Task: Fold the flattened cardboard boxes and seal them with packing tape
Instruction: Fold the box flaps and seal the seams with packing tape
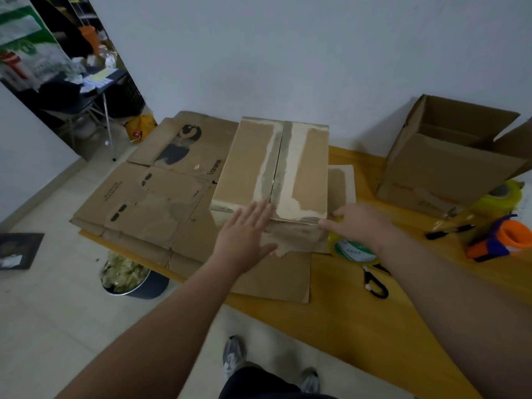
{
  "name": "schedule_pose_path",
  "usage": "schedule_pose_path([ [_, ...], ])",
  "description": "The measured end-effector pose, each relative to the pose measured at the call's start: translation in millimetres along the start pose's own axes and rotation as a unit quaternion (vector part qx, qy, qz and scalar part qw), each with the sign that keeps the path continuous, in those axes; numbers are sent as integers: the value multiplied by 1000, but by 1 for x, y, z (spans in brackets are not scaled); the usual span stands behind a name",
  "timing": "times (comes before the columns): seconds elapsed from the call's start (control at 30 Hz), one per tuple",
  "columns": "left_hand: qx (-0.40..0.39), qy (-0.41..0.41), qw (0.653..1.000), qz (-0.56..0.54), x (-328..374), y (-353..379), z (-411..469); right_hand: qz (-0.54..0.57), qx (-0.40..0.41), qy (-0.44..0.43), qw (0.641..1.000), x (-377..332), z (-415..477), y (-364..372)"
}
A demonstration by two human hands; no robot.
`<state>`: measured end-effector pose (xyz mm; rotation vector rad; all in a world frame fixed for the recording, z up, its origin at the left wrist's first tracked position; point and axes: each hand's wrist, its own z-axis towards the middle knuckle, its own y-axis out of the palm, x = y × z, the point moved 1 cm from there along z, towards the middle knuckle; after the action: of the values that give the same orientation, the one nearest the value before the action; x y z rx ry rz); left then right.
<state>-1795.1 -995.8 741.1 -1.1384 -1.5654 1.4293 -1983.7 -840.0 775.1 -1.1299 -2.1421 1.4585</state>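
Note:
A folded brown cardboard box (302,168) with torn paper strips along its top seam stands on flattened boxes (149,203) on the yellow table (345,326). My left hand (244,237) lies flat with straight fingers against the box's near top edge and front face. My right hand (359,223) grips a yellowish roll of packing tape (352,249) at the box's near right corner, fingertips touching the corner. Part of the roll is hidden under my hand.
An open-topped cardboard box (449,165) stands at the back right. Black scissors (374,280), a black marker (449,231), an orange tape dispenser (501,240) and a yellow roll (501,197) lie on the right. A full bin (129,280) stands on the floor to the left.

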Motion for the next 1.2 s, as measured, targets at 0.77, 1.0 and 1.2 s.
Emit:
schedule_pose_path([
  [0.77,189,-301,602,-715,-49,-17,-9,353,63,-2,933,-6,-30,6],
  [1.0,158,-256,651,-697,-89,-35,13,411,69,0,909,-35,-56,7],
  [1.2,146,-194,656,-715,-113,-62,38,471,102,36,875,-79,-66,18],
])
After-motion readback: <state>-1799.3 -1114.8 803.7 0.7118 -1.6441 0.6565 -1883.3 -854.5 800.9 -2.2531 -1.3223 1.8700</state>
